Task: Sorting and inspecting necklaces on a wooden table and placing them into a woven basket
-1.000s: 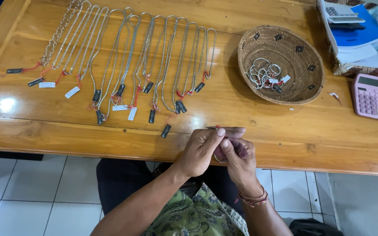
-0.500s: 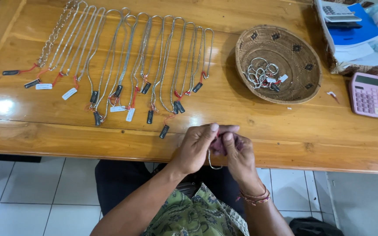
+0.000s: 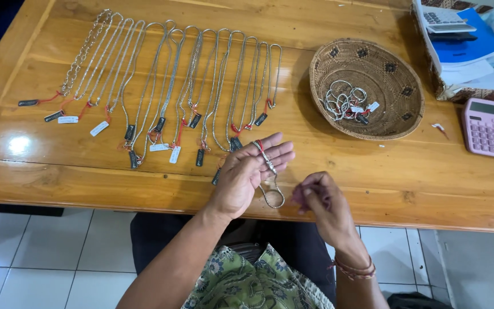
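Observation:
My left hand [image 3: 250,174] is palm up over the front of the wooden table [image 3: 373,166], fingers spread. A silver chain necklace [image 3: 270,180] lies across its fingers and hangs in a loop below them. My right hand [image 3: 321,200] is to the right of the loop, fingers pinched together; I cannot tell whether it holds the chain's end. Several silver necklaces with tags [image 3: 167,86] lie in a row on the table beyond my hands.
A woven basket [image 3: 395,74] with several tagged chains [image 3: 347,103] sits at the right. A pink calculator [image 3: 487,127] lies near the right edge. A box with blue and white papers [image 3: 464,46] stands at the back right. White floor tiles lie below the table edge.
My hands were joined together at the table's front edge. Now they are apart: the left has opened palm up with the chain across it, the right has drawn away to the right.

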